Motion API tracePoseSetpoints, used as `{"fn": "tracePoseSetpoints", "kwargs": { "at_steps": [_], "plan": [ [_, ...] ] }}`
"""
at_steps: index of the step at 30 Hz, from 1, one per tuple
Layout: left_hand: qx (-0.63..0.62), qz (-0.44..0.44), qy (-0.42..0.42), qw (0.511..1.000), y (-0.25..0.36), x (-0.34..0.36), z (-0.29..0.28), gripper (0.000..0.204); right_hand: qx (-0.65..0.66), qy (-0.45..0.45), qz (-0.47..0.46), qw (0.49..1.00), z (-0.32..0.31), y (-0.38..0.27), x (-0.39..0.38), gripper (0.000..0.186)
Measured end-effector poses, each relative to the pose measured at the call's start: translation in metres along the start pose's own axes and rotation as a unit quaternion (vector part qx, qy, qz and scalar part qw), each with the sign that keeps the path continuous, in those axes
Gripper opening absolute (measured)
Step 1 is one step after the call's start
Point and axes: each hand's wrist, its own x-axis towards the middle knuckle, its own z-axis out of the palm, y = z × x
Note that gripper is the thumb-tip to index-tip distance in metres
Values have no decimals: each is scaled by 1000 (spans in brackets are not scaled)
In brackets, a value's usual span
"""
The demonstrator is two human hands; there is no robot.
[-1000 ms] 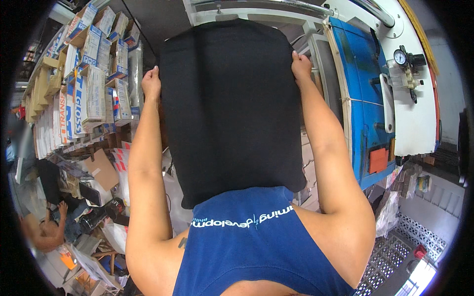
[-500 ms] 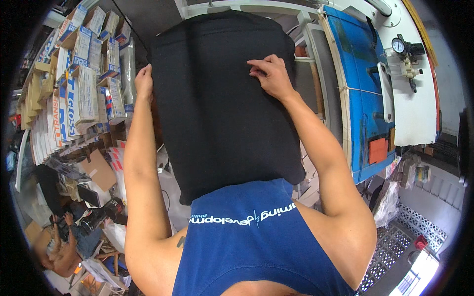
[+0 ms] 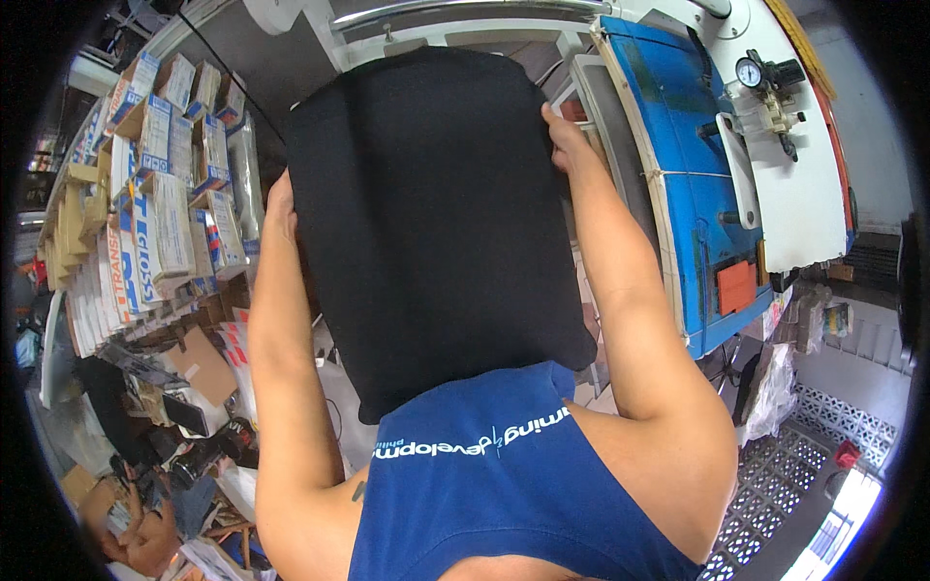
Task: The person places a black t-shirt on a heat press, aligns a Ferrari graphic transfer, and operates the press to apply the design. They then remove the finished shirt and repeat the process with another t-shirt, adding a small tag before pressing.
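A large black cloth point(image 3: 431, 232), drawn smooth over a rounded rectangular form, fills the middle, its near end against the front of my blue tank top. On its far left edge is my left hand point(image 3: 281, 201), fingers closed on it and partly hidden behind it. My right hand point(image 3: 565, 142) grips the upper right edge, with the fingertips partly out of sight.
A blue heat press point(image 3: 657, 97) with gauge point(image 3: 748, 73) stands at right, beside a white metal frame point(image 3: 455, 31). Stacked boxes point(image 3: 170, 223) fill the left. A bare-shouldered person point(image 3: 145, 537) works among clutter at lower left. A block-patterned wall point(image 3: 838, 431) shows lower right.
My right hand, raised over the cloth's face half a second ago, is back on its right edge. My left hand and the cloth's top sit lower in the picture.
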Motion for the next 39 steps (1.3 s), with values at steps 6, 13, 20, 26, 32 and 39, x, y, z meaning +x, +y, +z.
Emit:
{"fn": "tracePoseSetpoints", "kwargs": {
  "at_steps": [6, 13, 20, 26, 32, 39],
  "plan": [
    [126, 176, 153, 964, -1, -8, -3, 41, -191, 43, -154, 968, -8, 8, 4, 50],
    [352, 228, 245, 874, 19, -25, 2, 31, -282, 5, -113, 953, 1, 1, 6, 43],
    [518, 577, 75, 627, 36, -61, 109, 19, -436, -2, -566, 700, 70, -27, -80, 34],
    [591, 545, 60, 591, 9, -61, 197, 35, -459, -10, -627, 629, 158, -22, -116, 37],
    [619, 497, 44, 606, 32, -35, 200, 23, -518, -64, -574, 631, 164, -53, -101, 27],
    [642, 489, 77, 586, 64, -11, 86, 20, -621, -70, -488, 610, 94, -81, -28, 36]
  ]
}}
